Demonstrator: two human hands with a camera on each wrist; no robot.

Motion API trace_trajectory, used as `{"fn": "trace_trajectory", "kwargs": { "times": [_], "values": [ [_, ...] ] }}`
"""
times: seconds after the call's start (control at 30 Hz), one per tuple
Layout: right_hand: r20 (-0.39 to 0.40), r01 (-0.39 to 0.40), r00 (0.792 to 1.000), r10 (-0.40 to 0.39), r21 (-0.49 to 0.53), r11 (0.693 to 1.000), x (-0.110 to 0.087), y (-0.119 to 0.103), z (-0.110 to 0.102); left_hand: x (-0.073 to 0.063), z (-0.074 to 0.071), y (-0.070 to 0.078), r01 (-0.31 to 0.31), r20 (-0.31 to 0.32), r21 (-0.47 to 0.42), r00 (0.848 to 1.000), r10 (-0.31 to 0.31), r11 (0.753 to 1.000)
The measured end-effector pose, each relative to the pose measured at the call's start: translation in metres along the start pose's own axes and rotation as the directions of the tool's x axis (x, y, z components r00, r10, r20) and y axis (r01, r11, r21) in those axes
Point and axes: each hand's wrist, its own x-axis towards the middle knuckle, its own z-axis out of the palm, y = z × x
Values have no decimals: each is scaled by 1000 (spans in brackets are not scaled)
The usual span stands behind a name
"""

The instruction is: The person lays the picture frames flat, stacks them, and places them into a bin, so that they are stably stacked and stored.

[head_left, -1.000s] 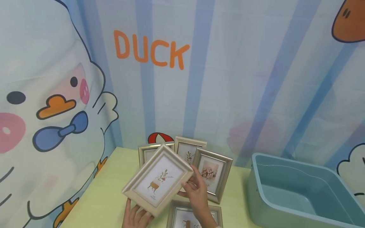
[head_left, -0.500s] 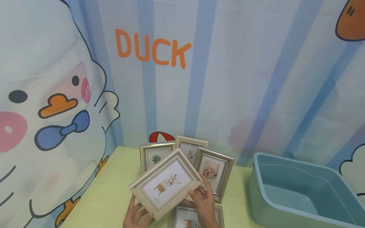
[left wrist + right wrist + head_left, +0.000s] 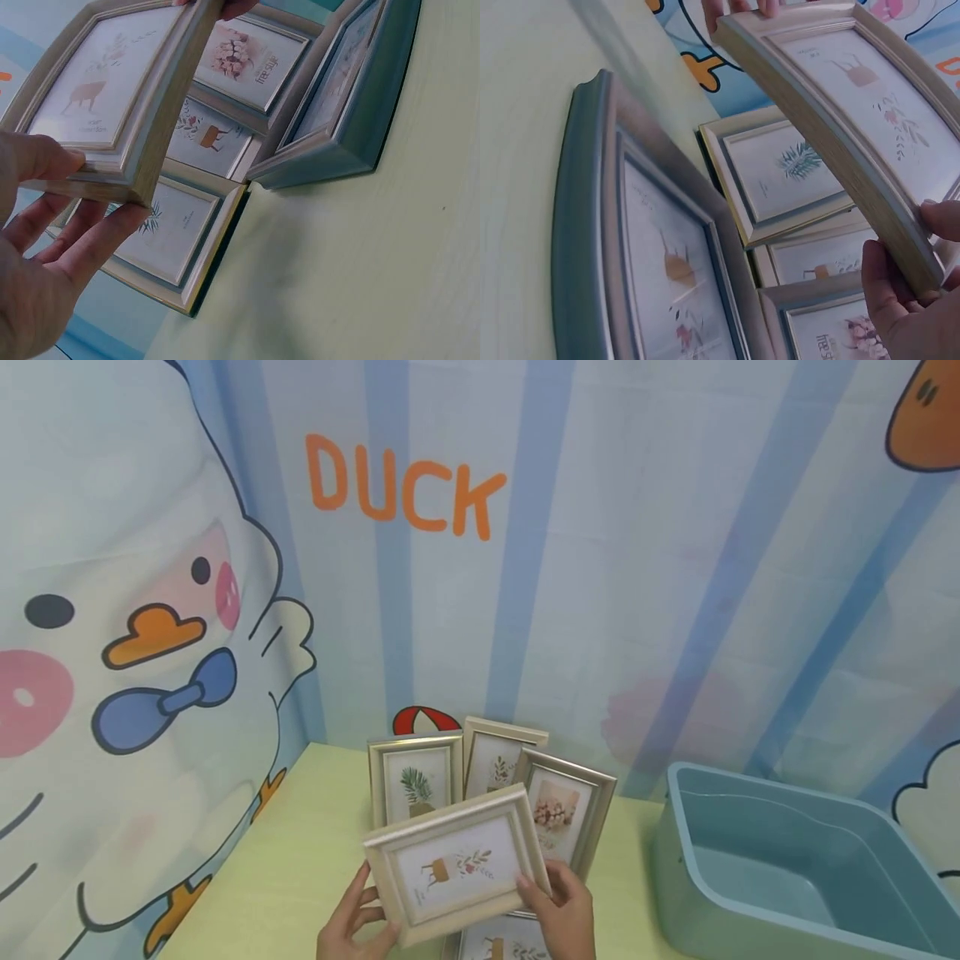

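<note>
Frame (image 3: pixel 501 941) behind held frame (image 3: pixel 459 867), part-hidden

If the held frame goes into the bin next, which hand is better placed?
Probably the right hand: it grips the end of the picture frame nearer the bin, while the left hand holds its lower left corner.

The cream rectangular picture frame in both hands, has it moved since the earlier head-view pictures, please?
Yes: judged against the teal plastic tub in the head view, the cream frame has shifted right, toward it, and down the picture, turning clockwise.
</note>
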Motion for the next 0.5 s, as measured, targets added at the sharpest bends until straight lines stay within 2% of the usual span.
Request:
{"fn": "trace_trajectory", "kwargs": {
  "times": [0.17,0.3,0.4,0.5],
  "values": [
    [-4,29,1000,-29,-151,988,-3,-1,-7,3,-2,2,-46,76,-54,996,50,997],
    [7,81,997,-82,-232,969,-4,-9,-13,4,0,6,-50,106,-87,993,59,995],
    [36,72,997,-65,-275,959,-3,-16,-18,3,3,10,-59,106,-67,992,66,996],
    [99,35,995,-4,-306,951,0,-20,-24,4,5,14,-87,108,-24,990,90,996]
  ]
}}
